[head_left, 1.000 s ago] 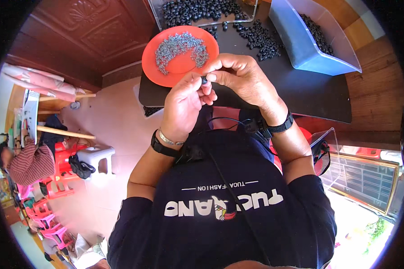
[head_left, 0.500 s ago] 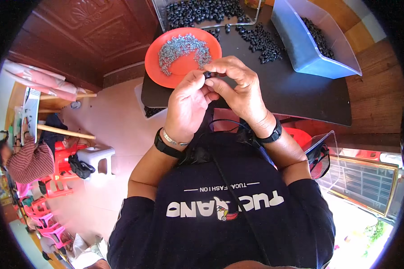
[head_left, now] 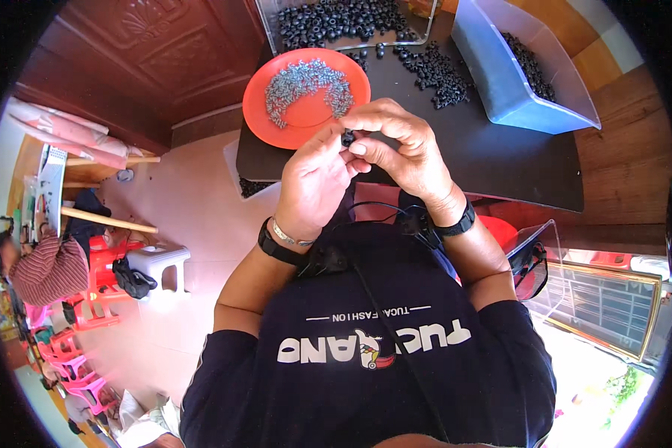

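My left hand [head_left: 313, 175] pinches a small round black part [head_left: 347, 138] between thumb and fingers, just in front of an orange-red plate [head_left: 257, 112]. Small shiny metal pieces, perhaps screws [head_left: 306, 77], form a curved heap on that plate. My right hand [head_left: 399, 145] is at the same black part, its index finger above and its thumb below; whether a metal piece sits between those fingertips is too small to make out. Both hands are raised over the near edge of the dark table [head_left: 515, 160].
Behind the plate stands a clear bin of black parts [head_left: 336, 21]. More loose black parts [head_left: 437, 75] lie on the table beside a translucent blue bin [head_left: 515, 97]. A white container [head_left: 254, 187] sits below the table's left edge. At far left are stools [head_left: 160, 261] and another person [head_left: 48, 269].
Both hands have come slightly toward me with the black part. My right thumb and index finger have shifted around it, and the part shows more plainly.
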Tool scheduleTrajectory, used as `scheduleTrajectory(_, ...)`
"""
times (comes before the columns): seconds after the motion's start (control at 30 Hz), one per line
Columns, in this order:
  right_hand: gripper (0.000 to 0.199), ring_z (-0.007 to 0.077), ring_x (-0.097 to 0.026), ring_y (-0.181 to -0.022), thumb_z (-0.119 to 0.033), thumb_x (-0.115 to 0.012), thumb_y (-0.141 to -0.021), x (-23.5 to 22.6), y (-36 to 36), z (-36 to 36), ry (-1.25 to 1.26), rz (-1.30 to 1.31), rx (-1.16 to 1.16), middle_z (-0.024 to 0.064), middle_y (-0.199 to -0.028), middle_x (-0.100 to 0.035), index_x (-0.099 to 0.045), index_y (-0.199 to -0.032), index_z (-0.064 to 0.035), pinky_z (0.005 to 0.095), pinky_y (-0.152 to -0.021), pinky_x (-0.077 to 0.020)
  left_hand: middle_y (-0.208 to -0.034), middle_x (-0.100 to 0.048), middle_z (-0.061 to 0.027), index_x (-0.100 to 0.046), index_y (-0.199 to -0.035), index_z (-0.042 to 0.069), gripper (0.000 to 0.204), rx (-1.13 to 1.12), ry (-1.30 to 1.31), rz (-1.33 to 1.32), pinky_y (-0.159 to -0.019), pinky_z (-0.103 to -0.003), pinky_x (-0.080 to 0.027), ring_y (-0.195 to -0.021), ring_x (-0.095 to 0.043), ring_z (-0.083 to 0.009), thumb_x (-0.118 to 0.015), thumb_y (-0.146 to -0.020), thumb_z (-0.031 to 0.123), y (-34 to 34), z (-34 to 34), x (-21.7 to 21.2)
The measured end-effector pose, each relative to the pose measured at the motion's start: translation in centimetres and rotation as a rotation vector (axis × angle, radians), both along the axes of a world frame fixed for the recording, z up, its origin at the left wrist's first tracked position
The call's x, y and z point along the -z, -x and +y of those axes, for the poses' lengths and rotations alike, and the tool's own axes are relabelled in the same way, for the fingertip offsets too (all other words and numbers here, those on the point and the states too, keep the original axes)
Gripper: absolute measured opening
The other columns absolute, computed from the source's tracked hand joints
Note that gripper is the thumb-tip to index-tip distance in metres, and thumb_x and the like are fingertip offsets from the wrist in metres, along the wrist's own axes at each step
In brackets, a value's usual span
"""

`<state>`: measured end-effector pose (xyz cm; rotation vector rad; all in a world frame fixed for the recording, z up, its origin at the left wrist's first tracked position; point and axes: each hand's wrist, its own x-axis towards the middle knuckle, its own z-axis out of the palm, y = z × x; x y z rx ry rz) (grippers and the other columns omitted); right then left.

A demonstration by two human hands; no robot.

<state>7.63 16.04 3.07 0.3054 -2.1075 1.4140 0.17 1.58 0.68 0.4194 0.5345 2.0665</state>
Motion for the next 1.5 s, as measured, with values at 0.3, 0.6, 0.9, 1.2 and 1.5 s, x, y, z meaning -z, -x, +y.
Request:
scheduleTrajectory(0.3,0.037,0.0179,-0.058,-0.094,-0.001,-0.074,-0.074,-0.2,-0.2,-0.5,-0.023,-0.014,0.046,0.0063,-0.104,-0.065,-0.067,-0.110,-0.0069,0.0319,-0.084,-0.0477,-0.105,-0.055,-0.0002,-0.055,-0.110,0.005,0.024,-0.071,0.043,0.110,-0.084,-0.030,-0.041,-0.096,-0.051,-0.0104,-0.046,-0.098,0.023,-0.5,0.0,-0.6)
scheduleTrajectory(0.6,0.034,0.0237,-0.060,-0.094,0.000,-0.075,-0.069,0.1,0.1,-1.2,-0.211,0.102,0.230,0.0064,-0.098,-0.066,-0.066,-0.101,-0.0062,0.0354,-0.085,-0.0478,-0.120,-0.054,-0.0110,-0.048,-0.123,-0.003,0.035,-0.017,-0.026,0.113,-0.098,-0.035,-0.039,-0.112,-0.051,-0.0194,-0.042,-0.097,0.019,0.3,-0.1,0.9)
scheduleTrajectory(0.9,0.027,0.0259,-0.061,-0.091,-0.003,-0.072,-0.073,0.9,0.5,-1.6,-0.328,0.229,0.283,0.0075,-0.095,-0.066,-0.064,-0.099,-0.0041,0.0373,-0.080,-0.0488,-0.095,-0.054,-0.0024,-0.054,-0.102,0.003,0.023,-0.103,0.115,0.150,-0.084,-0.030,-0.041,-0.089,-0.050,-0.0115,-0.043,-0.098,0.022,-0.8,0.1,-0.9)
scheduleTrajectory(1.2,0.032,0.0276,-0.061,-0.091,-0.004,-0.072,-0.070,2.0,0.8,-1.9,-0.376,0.258,0.350,0.0084,-0.096,-0.065,-0.064,-0.101,-0.0074,0.0365,-0.080,-0.0499,-0.097,-0.055,-0.0051,-0.054,-0.104,0.000,0.024,-0.126,0.118,0.085,-0.085,-0.031,-0.043,-0.092,-0.053,-0.0137,-0.042,-0.098,0.020,-0.8,0.2,-0.4)
scheduleTrajectory(1.5,0.022,0.0230,-0.063,-0.087,-0.010,-0.077,-0.073,-4.0,-0.9,4.4,-0.531,0.347,0.632,0.0082,-0.092,-0.067,-0.068,-0.093,-0.0062,0.0350,-0.078,-0.0502,-0.101,-0.058,-0.0101,-0.054,-0.111,0.000,0.030,-0.083,0.166,0.180,-0.083,-0.033,-0.045,-0.095,-0.059,-0.0230,-0.042,-0.097,0.024,0.7,-1.1,0.3)
